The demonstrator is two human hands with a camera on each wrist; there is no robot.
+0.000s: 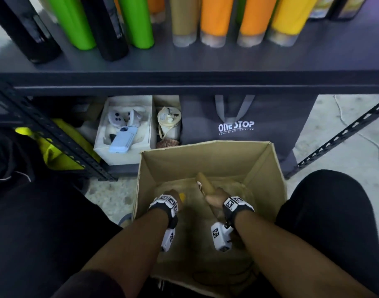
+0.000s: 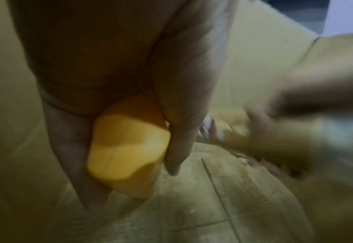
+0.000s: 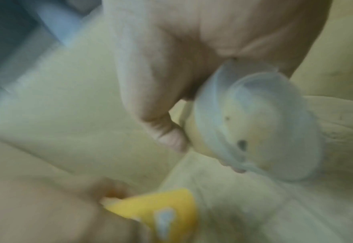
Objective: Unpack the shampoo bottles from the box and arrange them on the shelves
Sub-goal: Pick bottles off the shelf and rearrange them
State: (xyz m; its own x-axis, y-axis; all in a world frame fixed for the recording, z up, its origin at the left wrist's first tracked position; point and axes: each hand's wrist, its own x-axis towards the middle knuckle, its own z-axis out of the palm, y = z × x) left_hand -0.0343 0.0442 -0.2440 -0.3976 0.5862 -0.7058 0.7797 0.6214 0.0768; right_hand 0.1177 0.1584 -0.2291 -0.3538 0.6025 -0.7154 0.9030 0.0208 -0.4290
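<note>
Both hands are down inside the open cardboard box (image 1: 268,168) on the floor. My left hand (image 1: 172,195) grips a yellow bottle (image 1: 182,197); the left wrist view shows the thumb and fingers (image 2: 177,125) wrapped round the yellow bottle (image 2: 127,148). My right hand (image 1: 214,197) grips a tan bottle (image 1: 205,183) that points up and away. In the blurred right wrist view the thumb (image 3: 161,118) lies against that bottle's clear cap end (image 3: 254,125), and the yellow bottle (image 3: 161,208) shows at the bottom.
A dark shelf (image 1: 205,61) above carries black, green, tan, orange and yellow bottles (image 1: 216,20). Under it stand a white box (image 1: 128,130) with a phone and a grey tote bag (image 1: 244,123). Slotted metal struts (image 1: 343,134) flank the box. My knees sit on either side.
</note>
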